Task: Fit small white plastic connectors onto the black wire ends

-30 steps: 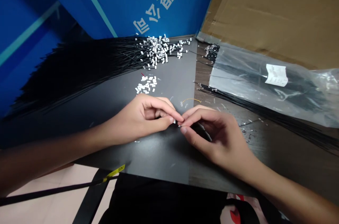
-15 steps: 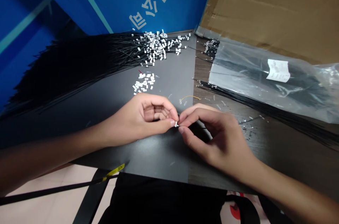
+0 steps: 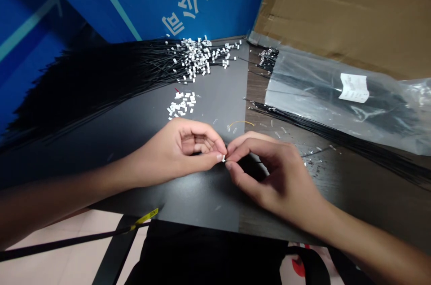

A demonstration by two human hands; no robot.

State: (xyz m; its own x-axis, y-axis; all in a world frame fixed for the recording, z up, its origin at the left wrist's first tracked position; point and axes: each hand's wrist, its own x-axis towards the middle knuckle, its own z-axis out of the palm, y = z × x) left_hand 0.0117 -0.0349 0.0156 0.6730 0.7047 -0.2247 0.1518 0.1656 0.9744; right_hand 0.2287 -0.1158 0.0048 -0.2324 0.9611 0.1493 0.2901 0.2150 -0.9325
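Note:
Between thumb and forefinger, my left hand (image 3: 188, 150) pinches a small white connector housing (image 3: 223, 158). My right hand (image 3: 276, 170) is closed on a thin black wire (image 3: 258, 162), its fingertips touching the left ones at the connector. The wire's tip meets the right side of the housing; how far it goes in is too small to tell. Just beyond my left hand lies a loose pile of white connector housings (image 3: 182, 104). Farther back, a thick bundle of black wires (image 3: 101, 74) has white connectors on its right ends.
On the right, black wires with bare metal terminals (image 3: 303, 125) lie beside a labelled clear plastic bag (image 3: 313, 83) of more wires. A cardboard box (image 3: 346, 15) and a blue panel (image 3: 202, 2) stand behind. Clear scraps and a yellow wire (image 3: 242, 122) lie mid-table.
The hands keep nearly the same pose. My right fingertips have shifted slightly left, closer to the connector, and less of the wire's end shows between them.

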